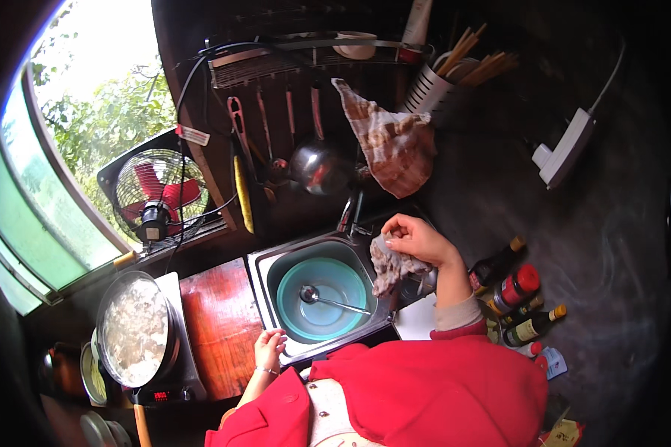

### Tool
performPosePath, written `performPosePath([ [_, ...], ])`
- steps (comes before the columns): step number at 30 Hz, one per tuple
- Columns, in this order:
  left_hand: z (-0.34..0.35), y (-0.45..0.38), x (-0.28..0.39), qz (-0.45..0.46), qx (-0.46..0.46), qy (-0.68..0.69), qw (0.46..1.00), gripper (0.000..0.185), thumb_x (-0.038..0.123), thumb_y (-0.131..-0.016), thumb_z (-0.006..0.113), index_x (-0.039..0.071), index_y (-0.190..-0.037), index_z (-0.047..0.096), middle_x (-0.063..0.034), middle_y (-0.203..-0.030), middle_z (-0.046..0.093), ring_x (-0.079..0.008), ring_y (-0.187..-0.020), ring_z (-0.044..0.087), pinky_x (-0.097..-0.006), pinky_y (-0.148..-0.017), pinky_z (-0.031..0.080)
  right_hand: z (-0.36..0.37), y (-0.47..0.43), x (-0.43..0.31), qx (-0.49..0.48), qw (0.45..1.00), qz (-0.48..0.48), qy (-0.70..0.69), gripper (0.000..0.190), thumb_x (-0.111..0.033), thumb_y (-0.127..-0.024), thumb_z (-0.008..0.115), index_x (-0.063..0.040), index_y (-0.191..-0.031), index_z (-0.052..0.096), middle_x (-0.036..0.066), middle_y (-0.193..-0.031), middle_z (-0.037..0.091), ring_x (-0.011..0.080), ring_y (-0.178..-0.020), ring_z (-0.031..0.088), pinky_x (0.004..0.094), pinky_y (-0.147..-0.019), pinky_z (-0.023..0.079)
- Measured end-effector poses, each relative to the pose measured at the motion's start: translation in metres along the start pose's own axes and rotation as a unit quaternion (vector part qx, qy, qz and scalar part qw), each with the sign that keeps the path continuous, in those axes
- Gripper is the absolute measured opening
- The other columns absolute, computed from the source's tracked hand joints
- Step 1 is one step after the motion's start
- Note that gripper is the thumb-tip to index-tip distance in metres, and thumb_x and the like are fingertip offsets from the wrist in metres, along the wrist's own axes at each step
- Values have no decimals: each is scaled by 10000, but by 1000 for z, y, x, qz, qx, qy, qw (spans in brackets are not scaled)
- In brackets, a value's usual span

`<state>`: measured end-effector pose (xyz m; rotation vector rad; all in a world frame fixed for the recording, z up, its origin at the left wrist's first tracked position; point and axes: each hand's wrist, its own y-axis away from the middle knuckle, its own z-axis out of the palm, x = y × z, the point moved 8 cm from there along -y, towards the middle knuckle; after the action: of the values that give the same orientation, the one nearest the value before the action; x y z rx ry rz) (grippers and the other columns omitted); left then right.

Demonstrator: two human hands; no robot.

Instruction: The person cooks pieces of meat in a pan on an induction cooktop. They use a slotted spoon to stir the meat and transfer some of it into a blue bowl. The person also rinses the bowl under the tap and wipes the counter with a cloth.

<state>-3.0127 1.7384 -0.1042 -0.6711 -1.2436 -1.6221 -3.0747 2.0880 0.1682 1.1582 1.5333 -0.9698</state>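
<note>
My right hand (416, 237) grips a crumpled, stained cloth (394, 265) beside the right rim of the metal sink (307, 353). At the sink's front left corner is my left hand (270, 342), its fingers loosely curled and nothing visible in them. A teal plastic basin (291, 321) sits inside the sink. Resting in that basin is a metal ladle (310, 294), its handle pointing right. Behind the sink stands a metal faucet (349, 215), partly dark. Another brown-stained cloth (394, 145) hangs on the wall above it.
A pan (137, 332) of whitish, steaming food stands on a lit induction cooker (182, 357). Between cooker and sink lies a reddish wooden board (221, 324). Bottles (528, 329) and a red-lidded jar (517, 288) stand at right. A caged fan (159, 195) fills the window corner; utensils hang behind.
</note>
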Motion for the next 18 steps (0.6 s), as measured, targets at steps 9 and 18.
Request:
performPosePath([
  [9, -19, 17, -3, 20, 24, 38, 999, 84, 62, -842, 523, 59, -910, 572, -46, -897, 610, -116, -738, 579, -192, -607, 443, 34, -11, -51, 70, 984, -159, -25, 95, -3, -793, 554, -36, -882, 561, -32, -787, 538, 32, -735, 483, 192, -696, 406],
  [18, -58, 36, -16, 27, 75, 84, 993, 90, 52, -849, 519, 46, -926, 565, -61, -890, 596, -126, -760, 576, -227, -642, 480, 74, -54, -144, 108, 924, -355, 92, 90, 44, -759, 545, -12, -826, 567, 41, -756, 520, 109, -712, 511, 221, -639, 404],
])
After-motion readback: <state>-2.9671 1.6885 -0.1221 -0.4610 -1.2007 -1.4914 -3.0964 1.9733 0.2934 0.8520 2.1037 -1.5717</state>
